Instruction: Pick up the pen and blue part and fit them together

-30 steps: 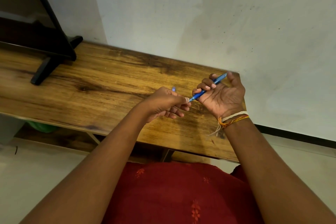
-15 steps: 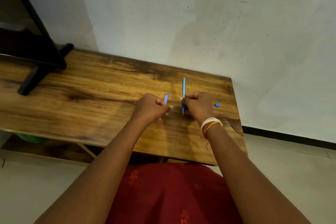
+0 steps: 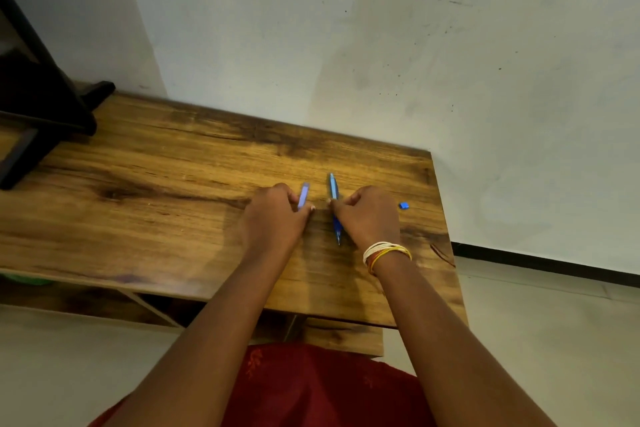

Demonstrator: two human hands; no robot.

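Right hand (image 3: 369, 215) curled round pen (image 3: 334, 208) at mid-barrel, tip toward the body; left hand (image 3: 273, 218) pinching the pale cap (image 3: 303, 195) — both low over the table (image 3: 156, 191), just beside each other, not touching. Prob. light, stiff, smooth plastic, apt to slip & roll, so best taken at the barrel's middle. Wood-grain top, small blue bit (image 3: 403, 205) to the right, black stand (image 3: 41, 121) far left, scuffed pale wall (image 3: 381, 45) behind — pale floor below.

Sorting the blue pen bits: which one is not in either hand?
The small blue piece lying alone on the wooden table, right of the right hand; the pen and pale blue cap are held.
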